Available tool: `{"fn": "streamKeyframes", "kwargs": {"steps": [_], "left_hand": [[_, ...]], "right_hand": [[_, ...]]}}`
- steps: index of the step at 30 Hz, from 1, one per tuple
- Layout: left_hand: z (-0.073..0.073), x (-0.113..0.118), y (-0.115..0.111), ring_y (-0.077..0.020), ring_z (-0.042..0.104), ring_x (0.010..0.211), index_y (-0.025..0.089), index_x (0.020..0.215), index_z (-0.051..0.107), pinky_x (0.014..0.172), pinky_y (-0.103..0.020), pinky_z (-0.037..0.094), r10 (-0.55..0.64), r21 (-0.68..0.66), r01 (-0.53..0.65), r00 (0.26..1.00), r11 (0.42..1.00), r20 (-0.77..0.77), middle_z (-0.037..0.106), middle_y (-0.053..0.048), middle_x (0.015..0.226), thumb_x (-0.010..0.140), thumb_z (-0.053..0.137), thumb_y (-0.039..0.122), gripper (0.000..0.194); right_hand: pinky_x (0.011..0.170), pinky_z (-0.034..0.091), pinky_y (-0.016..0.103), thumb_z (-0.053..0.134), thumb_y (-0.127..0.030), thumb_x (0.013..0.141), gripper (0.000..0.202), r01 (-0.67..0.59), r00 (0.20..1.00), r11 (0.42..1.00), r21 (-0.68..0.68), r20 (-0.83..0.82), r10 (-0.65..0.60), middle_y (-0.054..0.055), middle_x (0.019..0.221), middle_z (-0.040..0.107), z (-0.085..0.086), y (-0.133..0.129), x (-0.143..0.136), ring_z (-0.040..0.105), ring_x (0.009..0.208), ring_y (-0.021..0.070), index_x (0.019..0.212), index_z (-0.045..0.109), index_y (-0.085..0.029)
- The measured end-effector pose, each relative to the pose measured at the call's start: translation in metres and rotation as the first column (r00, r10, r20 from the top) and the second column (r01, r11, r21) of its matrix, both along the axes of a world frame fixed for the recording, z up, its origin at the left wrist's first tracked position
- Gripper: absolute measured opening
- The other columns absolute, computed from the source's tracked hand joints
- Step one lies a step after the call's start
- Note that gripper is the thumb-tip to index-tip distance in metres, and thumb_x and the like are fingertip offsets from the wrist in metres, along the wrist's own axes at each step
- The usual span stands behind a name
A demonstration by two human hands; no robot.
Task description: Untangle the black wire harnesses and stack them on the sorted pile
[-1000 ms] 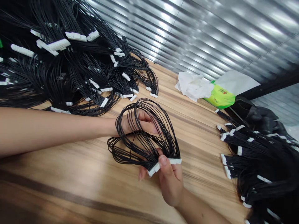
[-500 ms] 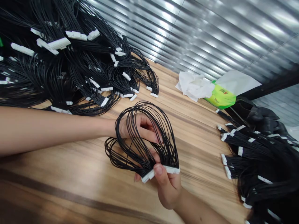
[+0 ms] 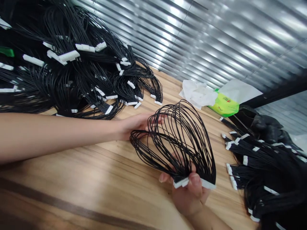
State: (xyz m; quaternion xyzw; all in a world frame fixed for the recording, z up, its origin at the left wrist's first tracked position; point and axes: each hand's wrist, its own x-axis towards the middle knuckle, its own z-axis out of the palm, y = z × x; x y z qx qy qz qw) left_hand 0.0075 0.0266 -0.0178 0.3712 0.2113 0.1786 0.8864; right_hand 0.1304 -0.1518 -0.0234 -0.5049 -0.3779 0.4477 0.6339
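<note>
My right hand [image 3: 188, 196] grips a looped wire harness [image 3: 203, 137] by its white connectors, with the thumb pressed over them. Many thin black wires arch up from the connectors and bend back in wide loops above the tabletop. At the left side of these loops is my left hand [image 3: 136, 125], palm partly turned in, its fingers stretched out and partly hidden behind the wires. Nothing shows in its grasp; whether it touches the wires is unclear.
A large pile of similar black harnesses [image 3: 83, 70] with white connectors covers the table's far left. More harnesses [image 3: 263, 169] lie at the right, near a dark bag-like thing [image 3: 268, 124]. White tissues [image 3: 195, 92] and a green packet [image 3: 224, 103] lie by the corrugated metal wall [image 3: 192, 38].
My right hand has moved right with the harness, and the loops have drawn away from my left hand. My left hand's fingers have come out of the loops and straightened.
</note>
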Motion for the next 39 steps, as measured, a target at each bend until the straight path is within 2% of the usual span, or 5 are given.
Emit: {"fn": "streamKeyframes", "kwargs": {"steps": [5,8,13,22,39], "left_hand": [[0.008,-0.003,-0.002,-0.0109,0.058,0.07,0.018,0.09,0.059,0.062,-0.021,0.046,0.428,-0.118,-0.42,0.903,0.9,0.05,0.06,0.001,0.083,0.081,0.057,0.025,0.011],[0.01,-0.002,-0.008,-0.0133,0.059,0.085,0.016,0.084,0.059,0.075,-0.023,0.046,0.51,0.283,-0.505,0.858,0.816,0.061,0.06,0.001,0.086,0.08,0.06,0.021,0.006],[0.009,-0.007,-0.016,-0.0143,0.054,0.104,0.018,0.09,0.06,0.1,-0.026,0.038,0.577,0.745,-0.493,0.797,0.45,0.179,0.061,-0.002,0.099,0.092,0.048,0.023,0.013],[0.014,-0.018,-0.024,-0.0112,0.059,0.073,0.021,0.087,0.067,0.075,-0.029,0.037,0.16,0.91,-0.386,0.899,-0.15,0.408,0.067,-0.001,0.079,0.085,0.068,0.023,0.003],[0.009,-0.013,-0.021,-0.01,0.062,0.074,0.019,0.092,0.068,0.07,-0.023,0.044,0.175,0.961,-0.259,0.946,-0.094,0.272,0.07,-0.002,0.081,0.087,0.064,0.017,0.007]], "right_hand": [[0.037,0.041,0.025,0.06,-0.044,0.086,0.026,0.13,0.991,0.982,0.134,-0.033,-0.126,0.0,0.053,0.062,0.009,0.02,-0.004,0.055,0.044,0.0162,0.073,0.066,-0.022],[0.038,0.04,0.023,0.06,-0.041,0.087,0.026,0.183,0.983,0.972,0.147,-0.06,-0.176,-0.001,0.053,0.063,0.011,0.028,-0.006,0.057,0.046,0.0148,0.07,0.066,-0.023],[0.04,0.039,0.021,0.057,-0.037,0.09,0.026,0.202,0.979,0.962,0.184,-0.042,-0.198,-0.001,0.06,0.065,0.008,0.03,-0.005,0.055,0.046,0.0113,0.071,0.066,-0.022],[0.039,0.04,0.018,0.059,-0.039,0.09,0.025,0.219,0.975,0.962,0.165,-0.006,-0.221,-0.001,0.063,0.065,0.002,0.032,-0.006,0.054,0.047,0.0097,0.073,0.063,-0.021],[0.048,0.042,0.026,0.047,-0.036,0.096,0.021,0.114,0.989,0.984,0.134,0.074,-0.125,0.0,0.064,0.062,-0.017,0.022,-0.001,0.055,0.054,0.0148,0.099,0.063,-0.022]]}}
